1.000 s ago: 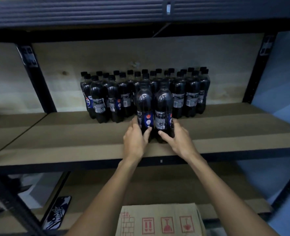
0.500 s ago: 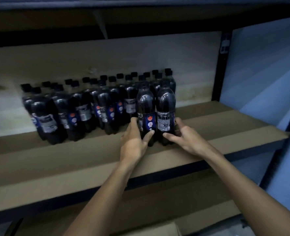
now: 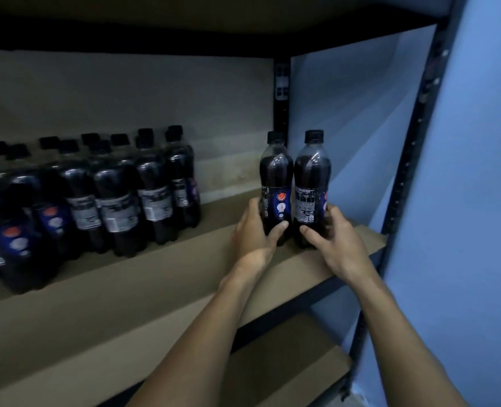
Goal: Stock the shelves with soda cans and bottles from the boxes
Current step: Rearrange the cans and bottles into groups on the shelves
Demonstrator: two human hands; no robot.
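Note:
Two dark cola bottles with black caps stand upright side by side near the right end of the brown shelf board (image 3: 161, 277). My left hand (image 3: 253, 235) grips the lower part of the left bottle (image 3: 275, 174). My right hand (image 3: 336, 239) grips the lower part of the right bottle (image 3: 312, 177). The two bottles touch each other. A block of several identical bottles (image 3: 120, 195) stands at the back left of the same shelf, well apart from the pair.
A black metal upright (image 3: 281, 92) rises just behind the two bottles, and another upright (image 3: 405, 160) stands at the shelf's front right corner. A blue wall (image 3: 478, 171) is to the right. A lower shelf board (image 3: 287, 368) shows below.
Both hands have carried the two bottles to the right, away from the block of bottles, toward the shelf's right end. The view has swung right with them.

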